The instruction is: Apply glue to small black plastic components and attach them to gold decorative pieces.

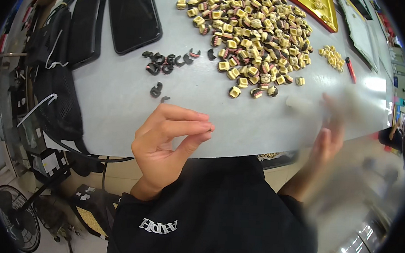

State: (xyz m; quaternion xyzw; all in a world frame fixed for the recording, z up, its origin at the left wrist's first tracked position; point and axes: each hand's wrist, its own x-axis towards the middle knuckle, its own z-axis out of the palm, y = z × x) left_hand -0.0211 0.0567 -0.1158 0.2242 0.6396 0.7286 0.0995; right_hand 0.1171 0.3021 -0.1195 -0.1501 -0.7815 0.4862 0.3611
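Note:
My left hand (171, 141) is held above the near edge of the table, its thumb and fingertips pinched together. A tiny dark speck shows at the fingertips, too small to name. To the right, my right hand (329, 136) is smeared by motion, and its fingers cannot be read. A pale blurred shape (301, 106) lies beside it, its kind unclear. Beyond the hands spreads a large heap of small cream, dark and pink moulded pieces (259, 37). Several black curved pieces (157, 66), some with pink, lie loose ahead of my left hand.
Two black phone-like devices (134, 18) and a black mesh pouch (60, 104) with cables occupy the left side. A small pile of cream pieces (332, 58), a red pen-like tool (350, 69) and a yellow tray (331, 23) sit at the right. A fan (17, 217) stands at lower left.

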